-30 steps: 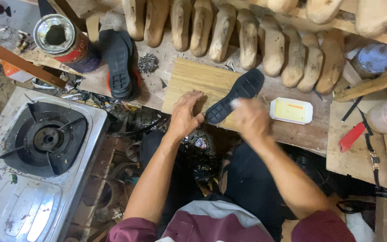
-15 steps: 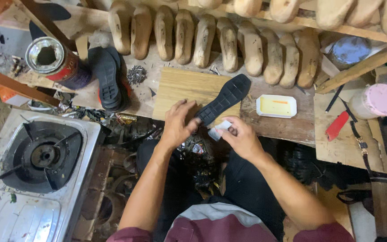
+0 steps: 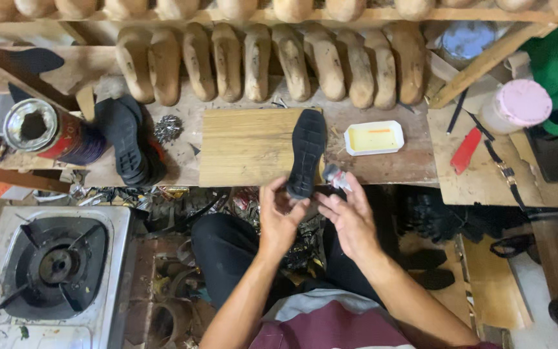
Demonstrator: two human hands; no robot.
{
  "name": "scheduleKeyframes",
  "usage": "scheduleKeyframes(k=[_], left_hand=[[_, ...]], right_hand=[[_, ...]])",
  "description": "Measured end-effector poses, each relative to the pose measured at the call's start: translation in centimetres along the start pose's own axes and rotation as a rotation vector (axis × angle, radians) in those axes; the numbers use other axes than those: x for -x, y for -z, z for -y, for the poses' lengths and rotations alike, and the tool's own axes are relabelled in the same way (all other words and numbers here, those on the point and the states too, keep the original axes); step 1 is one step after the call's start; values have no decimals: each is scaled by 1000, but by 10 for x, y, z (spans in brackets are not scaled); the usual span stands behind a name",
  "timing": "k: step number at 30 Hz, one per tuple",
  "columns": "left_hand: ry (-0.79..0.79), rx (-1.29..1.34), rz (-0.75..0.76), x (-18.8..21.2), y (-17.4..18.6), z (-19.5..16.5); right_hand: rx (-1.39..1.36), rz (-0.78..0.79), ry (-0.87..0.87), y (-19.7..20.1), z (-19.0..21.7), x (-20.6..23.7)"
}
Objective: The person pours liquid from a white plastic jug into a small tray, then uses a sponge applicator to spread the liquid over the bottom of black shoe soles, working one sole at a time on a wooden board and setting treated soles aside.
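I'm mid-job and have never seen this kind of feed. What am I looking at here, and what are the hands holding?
It is one view, from a camera on the person's head, looking down at a cluttered wooden workbench. No machine: two bare hands. The left hand grips the near end of a black shoe sole lying on a wooden board. The right hand holds a small bottle. Nearby: a white tray, wooden shoe lasts, an open tin can, a gas stove.

red round tin [image 3: 50,132] left, pink-lidded jar [image 3: 516,105] right
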State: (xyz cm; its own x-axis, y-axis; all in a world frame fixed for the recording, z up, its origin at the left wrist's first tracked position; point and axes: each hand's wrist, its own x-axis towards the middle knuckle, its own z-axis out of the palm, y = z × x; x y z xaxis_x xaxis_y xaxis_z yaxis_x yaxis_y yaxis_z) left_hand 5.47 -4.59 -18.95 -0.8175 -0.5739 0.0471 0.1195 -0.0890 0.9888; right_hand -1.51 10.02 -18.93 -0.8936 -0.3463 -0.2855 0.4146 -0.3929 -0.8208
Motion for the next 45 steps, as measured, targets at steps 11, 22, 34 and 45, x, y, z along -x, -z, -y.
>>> scheduleKeyframes(k=[11, 22, 34, 45], left_hand=[[29, 152, 176, 43, -23, 25], [294, -1120, 944, 72, 14, 95], [364, -707, 1065, 127, -6, 131], [271, -992, 1049, 160, -29, 139]], right_hand=[[160, 125, 270, 35, -1, 15], [214, -87, 318, 152, 58, 186], [72, -1074, 174, 328, -52, 270], [-32, -1506, 133, 423, -50, 234]])
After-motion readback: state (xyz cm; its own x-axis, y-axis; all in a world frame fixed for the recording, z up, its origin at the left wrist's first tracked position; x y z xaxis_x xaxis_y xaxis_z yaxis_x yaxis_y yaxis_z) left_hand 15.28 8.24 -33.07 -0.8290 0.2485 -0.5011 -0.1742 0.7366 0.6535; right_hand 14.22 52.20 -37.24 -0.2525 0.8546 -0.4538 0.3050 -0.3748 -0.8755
